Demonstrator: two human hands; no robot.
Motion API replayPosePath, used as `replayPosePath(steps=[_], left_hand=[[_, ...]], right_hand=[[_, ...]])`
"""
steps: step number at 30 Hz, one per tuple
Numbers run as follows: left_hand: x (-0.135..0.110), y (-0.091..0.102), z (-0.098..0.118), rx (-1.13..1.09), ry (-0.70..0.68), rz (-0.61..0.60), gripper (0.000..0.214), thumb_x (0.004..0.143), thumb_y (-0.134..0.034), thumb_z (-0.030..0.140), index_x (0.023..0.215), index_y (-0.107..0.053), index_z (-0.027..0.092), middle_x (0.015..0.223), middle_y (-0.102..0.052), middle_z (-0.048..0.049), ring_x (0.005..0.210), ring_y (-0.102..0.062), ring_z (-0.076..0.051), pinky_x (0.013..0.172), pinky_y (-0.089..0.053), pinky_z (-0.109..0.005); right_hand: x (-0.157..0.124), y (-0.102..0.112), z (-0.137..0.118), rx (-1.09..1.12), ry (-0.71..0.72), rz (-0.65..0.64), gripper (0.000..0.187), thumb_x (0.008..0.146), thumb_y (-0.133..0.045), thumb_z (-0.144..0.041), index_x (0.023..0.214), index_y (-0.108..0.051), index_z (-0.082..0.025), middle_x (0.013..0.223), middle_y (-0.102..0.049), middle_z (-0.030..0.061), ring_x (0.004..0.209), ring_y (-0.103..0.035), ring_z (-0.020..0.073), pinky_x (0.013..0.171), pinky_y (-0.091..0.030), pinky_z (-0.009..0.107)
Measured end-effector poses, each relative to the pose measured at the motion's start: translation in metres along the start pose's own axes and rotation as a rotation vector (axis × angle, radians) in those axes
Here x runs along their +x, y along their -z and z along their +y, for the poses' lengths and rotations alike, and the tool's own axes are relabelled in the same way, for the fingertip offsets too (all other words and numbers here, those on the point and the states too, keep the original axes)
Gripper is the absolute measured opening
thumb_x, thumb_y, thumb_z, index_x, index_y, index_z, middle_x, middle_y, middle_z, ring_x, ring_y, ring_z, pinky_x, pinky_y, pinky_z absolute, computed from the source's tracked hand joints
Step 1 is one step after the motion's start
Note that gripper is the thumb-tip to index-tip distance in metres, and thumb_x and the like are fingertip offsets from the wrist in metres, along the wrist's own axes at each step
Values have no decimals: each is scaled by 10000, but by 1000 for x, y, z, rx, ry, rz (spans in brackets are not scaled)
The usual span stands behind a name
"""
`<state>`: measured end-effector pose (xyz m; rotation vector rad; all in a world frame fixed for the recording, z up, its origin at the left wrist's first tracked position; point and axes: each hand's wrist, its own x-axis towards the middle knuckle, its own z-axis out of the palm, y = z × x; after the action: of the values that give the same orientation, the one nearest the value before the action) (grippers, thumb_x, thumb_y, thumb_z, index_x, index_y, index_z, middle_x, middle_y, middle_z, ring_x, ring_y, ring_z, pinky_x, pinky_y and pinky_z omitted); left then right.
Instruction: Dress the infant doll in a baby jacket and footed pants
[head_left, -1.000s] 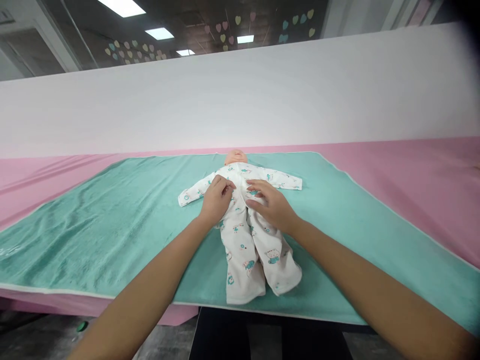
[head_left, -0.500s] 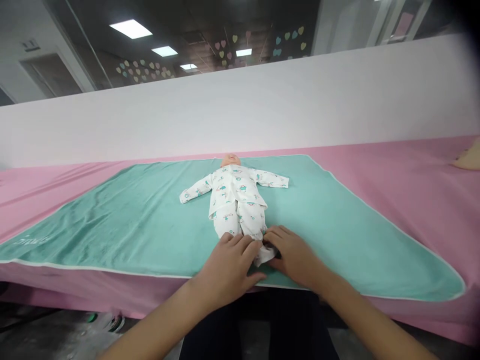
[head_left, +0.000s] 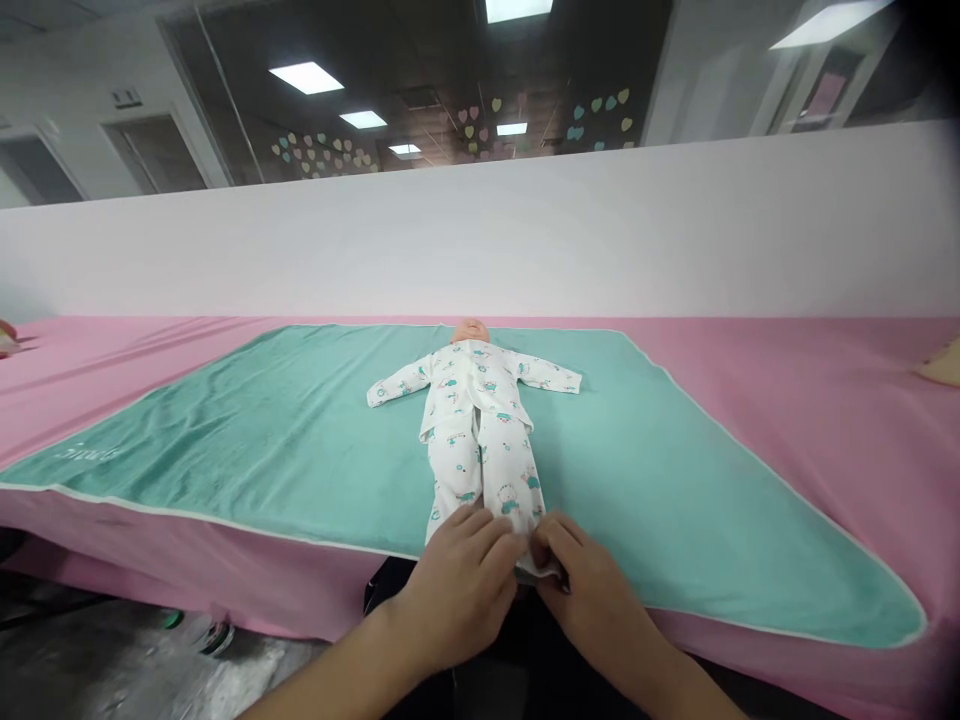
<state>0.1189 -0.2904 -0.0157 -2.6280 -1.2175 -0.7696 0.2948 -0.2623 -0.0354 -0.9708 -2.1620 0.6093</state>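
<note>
A baby doll [head_left: 470,331] lies on its back on a green blanket [head_left: 337,440], its head toward the white wall. It wears a white printed pajama top [head_left: 472,385] with both sleeves spread out. The matching pajama pants [head_left: 514,470] stretch toward me, past the blanket's near edge. My left hand [head_left: 469,580] is closed at the lower end of the legs, fingertips on the cloth. My right hand [head_left: 581,580] pinches the cuff of the leg on the right. The doll's feet are not visible.
The blanket lies over a pink sheet [head_left: 787,400] covering the table. A low white wall [head_left: 480,240] runs along the back, with dark glass above it. A pale object [head_left: 941,365] sits at the far right edge. Below the table, several items lie on the floor.
Both hands have come nearer to me, and the pants legs, bunched before, are now drawn out longer and straighter. The camera view has tilted up and shifted slightly.
</note>
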Motion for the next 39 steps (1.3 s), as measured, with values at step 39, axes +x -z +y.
replayPosePath(steps=[39], left_hand=[[-17, 35, -115, -622, 863, 317, 163, 827, -528, 370, 889, -499, 223, 647, -475, 42, 631, -479, -126, 609, -381, -254]], right_hand=[[122, 36, 49, -382, 112, 251, 252, 851, -506, -373, 1041, -554, -215, 1108, -558, 62, 944, -552, 196, 664, -442, 285]])
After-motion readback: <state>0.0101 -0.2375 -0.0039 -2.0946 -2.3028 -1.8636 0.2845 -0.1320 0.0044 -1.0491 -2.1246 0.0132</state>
